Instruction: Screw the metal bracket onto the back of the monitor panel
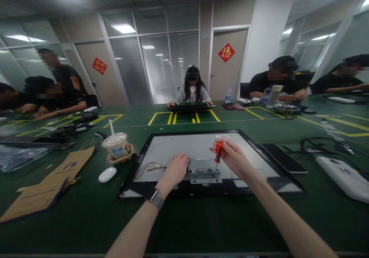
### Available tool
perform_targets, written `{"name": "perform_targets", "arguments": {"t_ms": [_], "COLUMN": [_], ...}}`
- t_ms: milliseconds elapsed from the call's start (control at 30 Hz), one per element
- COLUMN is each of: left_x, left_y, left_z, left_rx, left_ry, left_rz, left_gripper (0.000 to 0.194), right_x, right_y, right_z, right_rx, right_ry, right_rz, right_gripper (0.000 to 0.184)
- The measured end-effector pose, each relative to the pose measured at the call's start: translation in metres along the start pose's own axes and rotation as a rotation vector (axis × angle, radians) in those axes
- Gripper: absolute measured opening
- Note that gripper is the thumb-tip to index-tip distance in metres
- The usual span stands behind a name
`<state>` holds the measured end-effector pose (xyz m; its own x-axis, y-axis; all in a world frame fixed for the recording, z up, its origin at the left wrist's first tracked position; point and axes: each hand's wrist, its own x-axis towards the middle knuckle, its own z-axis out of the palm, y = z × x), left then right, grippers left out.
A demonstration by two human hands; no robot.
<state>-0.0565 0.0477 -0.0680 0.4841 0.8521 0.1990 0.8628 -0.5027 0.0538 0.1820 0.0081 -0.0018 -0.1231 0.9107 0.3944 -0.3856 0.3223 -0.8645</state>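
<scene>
A flat screen panel [248, 150] with a black frame and pale back lies on the green table in front of me. On its near part stands a metal bracket [201, 175] with connector ports. My right hand [233, 154] is closed around the orange and black handle of a screwdriver [219, 152]. The screwdriver is held nearly upright, its shaft reaching down to the right end of the bracket. My left hand [179, 166], with a watch on the wrist, rests at the bracket's left side, fingers extended and close together. Thin wires [154, 166] run out beside it.
Left of the panel are a white mouse [107, 174], a drink cup [115, 144] with a straw and a brown paper bag [54, 181]. To the right lie a dark phone [284, 158], cables and a white device [344, 177]. Several people sit around the table.
</scene>
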Motion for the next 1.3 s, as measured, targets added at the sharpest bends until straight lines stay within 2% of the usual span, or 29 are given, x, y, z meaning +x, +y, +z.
{"name": "perform_targets", "arguments": {"t_ms": [233, 433, 567, 733, 900, 1100, 1300], "left_x": [-0.001, -0.002, -0.002, -0.001, 0.0, -0.002, -0.002], "left_y": [0.001, 0.001, 0.003, 0.002, -0.001, 0.0, 0.003], "left_z": [-0.002, -0.004, -0.007, -0.005, 0.002, -0.001, -0.006], "left_rx": [-0.025, -0.013, 0.013, -0.008, -0.012, 0.028, 0.012], "left_ry": [0.012, -0.004, -0.019, 0.006, 0.016, 0.013, 0.006], "left_rz": [-0.015, -0.007, 0.019, 0.002, 0.002, 0.044, 0.015], "left_gripper": [0.041, 0.041, 0.04, 0.039, 0.04, 0.04, 0.04], "right_x": [0.001, 0.002, 0.004, 0.005, 0.002, 0.003, 0.004], "right_y": [0.002, 0.0, 0.0, 0.001, 0.001, -0.001, 0.001], "right_z": [0.001, -0.004, -0.002, -0.004, -0.003, -0.001, -0.008], "right_rx": [-0.082, -0.105, -0.089, -0.172, -0.219, -0.17, -0.281], "right_ry": [0.058, 0.06, 0.058, 0.088, 0.051, 0.011, 0.005], "right_rz": [-0.107, -0.045, -0.108, -0.147, -0.073, -0.126, -0.118], "right_gripper": [0.023, 0.029, 0.027, 0.026, 0.032, 0.026, 0.028]}}
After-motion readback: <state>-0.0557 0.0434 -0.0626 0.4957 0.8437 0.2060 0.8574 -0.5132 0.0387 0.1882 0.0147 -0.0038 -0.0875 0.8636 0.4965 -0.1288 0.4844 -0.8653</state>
